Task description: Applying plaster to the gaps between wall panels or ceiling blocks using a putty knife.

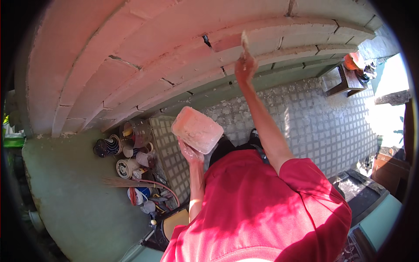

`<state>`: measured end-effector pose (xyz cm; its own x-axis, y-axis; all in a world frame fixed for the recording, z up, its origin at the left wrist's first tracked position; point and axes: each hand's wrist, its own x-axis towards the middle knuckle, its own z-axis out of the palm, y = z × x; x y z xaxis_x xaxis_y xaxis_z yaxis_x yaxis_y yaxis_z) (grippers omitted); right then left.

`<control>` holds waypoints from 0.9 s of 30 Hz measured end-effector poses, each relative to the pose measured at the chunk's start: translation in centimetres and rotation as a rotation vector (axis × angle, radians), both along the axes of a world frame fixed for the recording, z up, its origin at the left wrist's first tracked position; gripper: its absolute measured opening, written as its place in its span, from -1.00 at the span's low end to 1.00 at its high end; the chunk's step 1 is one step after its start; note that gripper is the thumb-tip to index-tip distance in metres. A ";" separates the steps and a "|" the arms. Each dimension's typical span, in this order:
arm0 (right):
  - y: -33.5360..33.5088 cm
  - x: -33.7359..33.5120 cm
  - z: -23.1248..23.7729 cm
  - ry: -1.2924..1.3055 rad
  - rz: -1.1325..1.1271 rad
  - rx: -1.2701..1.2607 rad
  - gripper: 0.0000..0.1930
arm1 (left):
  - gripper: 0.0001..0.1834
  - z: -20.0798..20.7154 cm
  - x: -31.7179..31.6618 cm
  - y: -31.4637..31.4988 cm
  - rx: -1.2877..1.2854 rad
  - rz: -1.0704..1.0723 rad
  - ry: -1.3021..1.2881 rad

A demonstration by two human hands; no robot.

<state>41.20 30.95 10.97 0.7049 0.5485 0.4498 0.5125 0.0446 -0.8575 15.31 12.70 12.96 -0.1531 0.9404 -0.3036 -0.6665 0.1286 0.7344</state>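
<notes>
My left hand (190,153) grips a rectangular plastic tub (197,130) from its near side. Whitish paste smears the tub's inside and rim, and it is tilted in front of my body. Raised ahead, my right hand (246,67) is closed round a slim tool with a pale, paste-smeared tip (244,39). Its exact kind is too small to tell. The tip points up in front of a wall of stepped horizontal boards or slabs (174,56), tinted pink on the left and greyish on the right. Dark gaps (207,41) break its joints; whether the tool touches the wall I cannot tell.
Several buckets and tubs (126,168) stand at the left, with a broom (118,182) among them. A low bench (346,82) carries an orange basin (354,61) at the right. Below lies a tiled floor (301,113). A dark-topped piece of furniture (358,192) is near my right side.
</notes>
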 end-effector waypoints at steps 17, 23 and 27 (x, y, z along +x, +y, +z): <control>0.5 -3.0 1.5 -0.045 -0.028 -0.044 -0.48 | -0.40 -0.3 0.6 -0.1 0.005 0.003 -0.041; -0.9 -7.2 1.2 -0.053 0.247 0.078 -0.34 | -0.40 -0.2 0.1 0.0 -0.043 0.024 -0.008; -1.3 -4.8 2.1 0.040 0.141 -0.065 -0.35 | -0.40 0.0 -0.4 0.0 -0.028 0.032 -0.033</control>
<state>36.42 29.65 13.11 0.6357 0.6702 0.3831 0.4703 0.0573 -0.8806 14.95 12.72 12.99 -0.1728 0.9262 -0.3350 -0.6943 0.1267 0.7084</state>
